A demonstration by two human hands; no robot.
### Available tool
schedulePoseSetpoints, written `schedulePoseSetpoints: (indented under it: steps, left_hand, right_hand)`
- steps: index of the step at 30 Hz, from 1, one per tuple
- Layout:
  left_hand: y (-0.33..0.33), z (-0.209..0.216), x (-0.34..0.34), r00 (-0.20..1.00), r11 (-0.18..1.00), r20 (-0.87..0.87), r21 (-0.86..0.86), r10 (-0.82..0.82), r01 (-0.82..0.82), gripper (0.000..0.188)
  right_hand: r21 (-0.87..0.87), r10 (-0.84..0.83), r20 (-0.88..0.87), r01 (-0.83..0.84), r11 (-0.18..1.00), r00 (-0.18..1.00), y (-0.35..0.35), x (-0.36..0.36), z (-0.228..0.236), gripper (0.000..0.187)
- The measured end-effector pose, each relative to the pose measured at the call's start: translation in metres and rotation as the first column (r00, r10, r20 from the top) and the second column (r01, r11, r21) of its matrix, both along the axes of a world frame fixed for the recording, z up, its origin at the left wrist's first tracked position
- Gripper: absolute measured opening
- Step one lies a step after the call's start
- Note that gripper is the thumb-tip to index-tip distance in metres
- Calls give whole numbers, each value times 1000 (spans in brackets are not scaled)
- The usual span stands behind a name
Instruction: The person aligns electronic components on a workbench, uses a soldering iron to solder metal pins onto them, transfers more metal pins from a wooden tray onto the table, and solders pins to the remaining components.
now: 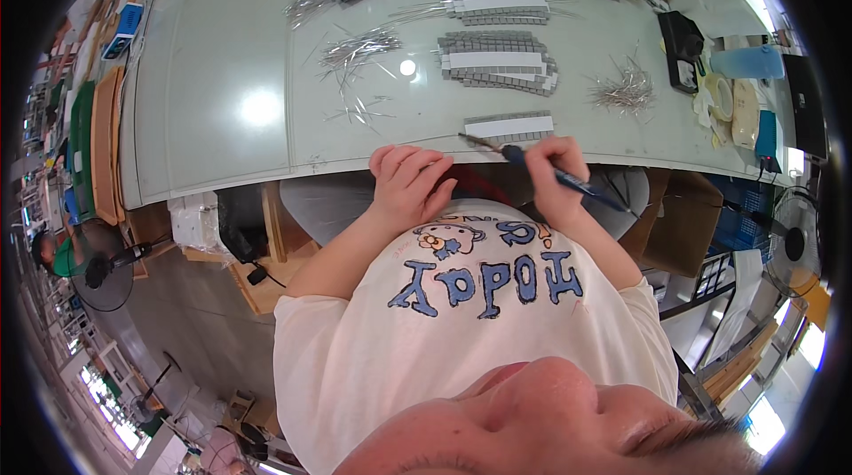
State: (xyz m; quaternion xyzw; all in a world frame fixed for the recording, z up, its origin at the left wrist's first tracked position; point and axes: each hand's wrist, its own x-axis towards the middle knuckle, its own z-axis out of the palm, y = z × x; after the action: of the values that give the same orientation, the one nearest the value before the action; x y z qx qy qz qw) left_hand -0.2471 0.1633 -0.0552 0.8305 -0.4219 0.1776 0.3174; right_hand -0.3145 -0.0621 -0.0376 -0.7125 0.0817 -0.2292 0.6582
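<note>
My right hand [556, 175] is closed around a soldering iron [572, 180] with a dark blue handle and a cable trailing from its back end. The iron's tip points left, just in front of a short strip of grey blocks with a white band [508, 127] lying near the table's edge. My left hand [410, 178] rests at that edge, fingers bent and side by side, thumb apart; no held object shows in it. A thin wire runs along the table from the strip's left end, above my left fingers.
Behind lie stacked grey strips [497, 60] with white bands. Loose silver wires [359, 49] lie at left, another wire pile [624, 87] at right. A black iron stand [682, 51], blue bottle [747, 63] and tape roll [720, 97] stand at the right; fans flank the table.
</note>
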Motion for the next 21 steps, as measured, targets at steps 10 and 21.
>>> schedulePoseSetpoints:
  steps: [10,21]
  left_hand:
    - [-44,13,-1,998,943,-54,330,-31,47,55]
    - [-97,36,18,991,952,-10,276,-136,133,50]
  right_hand:
    - [252,-356,-86,366,896,931,-44,-15,1,12]
    - [336,-663,37,616,713,747,-104,-34,6,13]
